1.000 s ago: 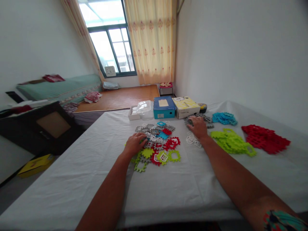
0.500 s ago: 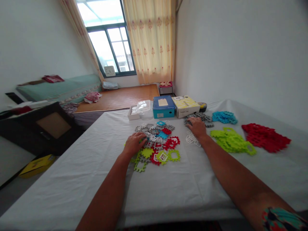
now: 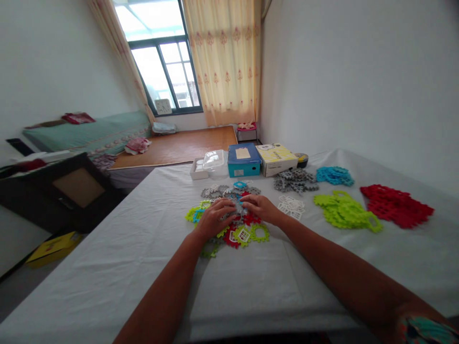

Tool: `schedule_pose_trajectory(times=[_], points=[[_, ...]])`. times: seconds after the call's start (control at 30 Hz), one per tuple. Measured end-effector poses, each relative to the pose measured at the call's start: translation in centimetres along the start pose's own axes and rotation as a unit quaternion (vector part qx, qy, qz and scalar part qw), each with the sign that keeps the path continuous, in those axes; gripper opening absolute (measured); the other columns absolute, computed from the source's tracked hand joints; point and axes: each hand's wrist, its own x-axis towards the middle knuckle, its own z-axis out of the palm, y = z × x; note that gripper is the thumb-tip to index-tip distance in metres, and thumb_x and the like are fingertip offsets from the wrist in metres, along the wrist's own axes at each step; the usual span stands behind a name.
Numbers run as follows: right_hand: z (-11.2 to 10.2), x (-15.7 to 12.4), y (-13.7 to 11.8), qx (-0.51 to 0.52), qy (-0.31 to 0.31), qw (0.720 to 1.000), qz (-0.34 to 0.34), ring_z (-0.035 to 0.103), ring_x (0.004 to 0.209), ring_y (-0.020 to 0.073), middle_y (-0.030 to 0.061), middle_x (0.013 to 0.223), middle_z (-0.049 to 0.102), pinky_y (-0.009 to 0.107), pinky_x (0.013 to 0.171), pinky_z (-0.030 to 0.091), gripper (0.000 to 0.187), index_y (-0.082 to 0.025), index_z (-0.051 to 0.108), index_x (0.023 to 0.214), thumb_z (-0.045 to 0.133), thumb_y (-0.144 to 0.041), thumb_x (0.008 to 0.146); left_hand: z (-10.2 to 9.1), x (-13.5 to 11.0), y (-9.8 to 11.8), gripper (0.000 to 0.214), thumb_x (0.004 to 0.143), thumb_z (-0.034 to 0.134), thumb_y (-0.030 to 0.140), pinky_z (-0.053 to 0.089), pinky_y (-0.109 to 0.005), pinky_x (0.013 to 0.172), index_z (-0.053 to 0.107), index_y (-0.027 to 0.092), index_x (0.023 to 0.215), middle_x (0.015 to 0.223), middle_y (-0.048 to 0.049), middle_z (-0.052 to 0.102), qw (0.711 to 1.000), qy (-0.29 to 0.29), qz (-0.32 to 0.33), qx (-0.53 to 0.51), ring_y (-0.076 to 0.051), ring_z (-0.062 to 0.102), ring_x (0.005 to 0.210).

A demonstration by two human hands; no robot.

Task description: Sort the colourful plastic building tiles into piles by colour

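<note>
A mixed heap of plastic interlocking tiles (image 3: 260, 232) with toothed edges, in lime, red, grey, blue and white, lies on the cloth before me. My left hand (image 3: 217, 217) rests over its middle, fingers stretched out and bent slightly downward. Opposite it, my right hand (image 3: 261, 208) reaches in from the right, thumb and fingers closing on a grey interlocking tile (image 3: 239, 209). The fingertips of both hands nearly meet there. Some tiles under the hands are hidden.
Sorted by colour on the right are grey tiles (image 3: 294, 179), blue tiles (image 3: 334, 175), white window-like pieces (image 3: 291, 206), lime tiles (image 3: 340, 210) and red tiles (image 3: 394, 205). Behind stand a clear plastic box (image 3: 215, 162), a blue box (image 3: 244, 161) and a yellow box (image 3: 277, 157).
My right hand has left the grey pile and moved left to the mixed heap. My left hand has shifted right, further over the heap. The white pieces are now uncovered.
</note>
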Motion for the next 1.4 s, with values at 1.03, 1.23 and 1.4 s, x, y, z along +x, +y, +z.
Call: schedule_pose_trajectory(times=[1.03,1.23,1.4], points=[[-13.4,1.3,12.9,-0.049,0.401,0.903,0.144,0.066,0.062,0.0201,0.0135,0.096,0.069,0.036,0.058,0.057,0.051,-0.012,0.057,0.121,0.056,-0.028,0.073,-0.3,-1.5,-3.4,0.023,0.092,0.05,0.034,0.043,-0.043,0.102,0.069,0.028,0.104,0.117,-0.0029,0.065,0.982,-0.048,-0.114,0.145,-0.022,0.054,0.116],[-13.4,2.0,12.9,-0.056,0.42,0.898,0.12,0.067,0.093,0.0252,0.0202,0.122,0.061,0.041,0.083,0.055,0.058,-0.01,0.054,0.125,0.06,-0.028,0.07,-0.5,-1.4,-3.3,0.024,0.092,0.05,0.036,0.045,-0.041,0.099,0.069,0.028,0.104,0.115,-0.0038,0.066,0.982,-0.058,-0.114,0.142,-0.022,0.055,0.113],[-12.7,1.8,11.8,-0.087,0.416,0.902,0.081,0.067,0.094,0.0248,0.0194,0.123,0.062,0.041,0.087,0.053,0.051,-0.011,0.056,0.123,0.055,-0.027,0.074,-0.6,-1.3,-2.5,0.033,0.09,0.052,0.045,0.042,-0.041,0.102,0.068,0.027,0.112,0.12,-0.0048,0.065,0.983,-0.08,-0.109,0.128,-0.023,0.054,0.117]])
